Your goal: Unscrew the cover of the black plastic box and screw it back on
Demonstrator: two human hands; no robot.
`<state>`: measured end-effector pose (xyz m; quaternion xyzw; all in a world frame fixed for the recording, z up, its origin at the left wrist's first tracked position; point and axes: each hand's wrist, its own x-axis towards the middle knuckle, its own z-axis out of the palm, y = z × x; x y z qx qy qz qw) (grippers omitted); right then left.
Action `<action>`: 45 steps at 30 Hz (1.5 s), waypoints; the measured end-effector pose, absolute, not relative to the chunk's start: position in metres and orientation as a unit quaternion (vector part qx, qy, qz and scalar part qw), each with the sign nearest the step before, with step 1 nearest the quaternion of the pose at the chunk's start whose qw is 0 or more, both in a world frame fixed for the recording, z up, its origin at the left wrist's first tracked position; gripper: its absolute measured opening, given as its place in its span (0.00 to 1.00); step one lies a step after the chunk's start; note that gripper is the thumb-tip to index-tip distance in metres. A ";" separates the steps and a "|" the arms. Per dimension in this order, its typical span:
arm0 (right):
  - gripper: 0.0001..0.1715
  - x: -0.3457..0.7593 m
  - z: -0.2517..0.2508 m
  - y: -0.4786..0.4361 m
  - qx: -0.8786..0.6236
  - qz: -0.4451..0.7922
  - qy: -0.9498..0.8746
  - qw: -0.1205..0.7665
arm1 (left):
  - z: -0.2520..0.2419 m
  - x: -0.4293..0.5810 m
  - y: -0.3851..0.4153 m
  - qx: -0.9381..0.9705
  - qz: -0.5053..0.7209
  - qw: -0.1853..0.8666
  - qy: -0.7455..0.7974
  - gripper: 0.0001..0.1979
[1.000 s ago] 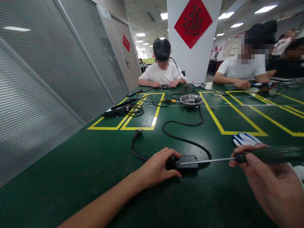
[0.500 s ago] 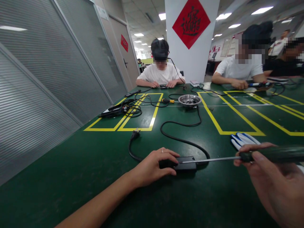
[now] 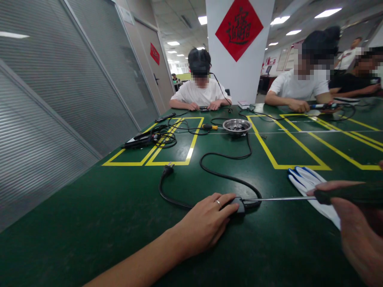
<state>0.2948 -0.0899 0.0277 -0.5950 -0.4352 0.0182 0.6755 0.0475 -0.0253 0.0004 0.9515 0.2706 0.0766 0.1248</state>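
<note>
My left hand (image 3: pixel 206 219) lies over a small black power adapter (image 3: pixel 239 206) on the green table, fingers curled on it so that only its right end shows. My right hand (image 3: pixel 353 223) grips the dark handle of a long screwdriver (image 3: pixel 344 195). Its thin metal shaft (image 3: pixel 278 198) runs level to the left and its tip meets the adapter's exposed end. The adapter's black cable (image 3: pixel 224 175) loops away to a plug (image 3: pixel 166 170) lying on the table.
A white and blue glove (image 3: pixel 311 185) lies under the screwdriver shaft at right. Farther back stand a metal bowl (image 3: pixel 237 126), a yellow-handled tool (image 3: pixel 209 126) and a cable bundle (image 3: pixel 149 138) inside yellow floor-tape boxes. Other people sit working along the far edge.
My left hand has slid forward over the adapter, covering most of it. The right hand and screwdriver handle have drawn back to the right and lower in view.
</note>
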 end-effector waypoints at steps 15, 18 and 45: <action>0.57 0.302 0.058 -0.068 -0.497 0.072 -0.612 0.610 | 0.004 0.052 -0.028 0.953 0.056 0.087 0.283 0.25; 0.66 0.293 0.077 -0.052 -0.437 0.057 -0.674 0.593 | 0.003 0.051 -0.028 0.954 0.060 0.085 0.282 0.25; 0.34 0.267 0.123 -0.039 -0.377 -0.049 -0.762 0.524 | -0.001 0.050 -0.028 0.953 0.070 0.091 0.281 0.27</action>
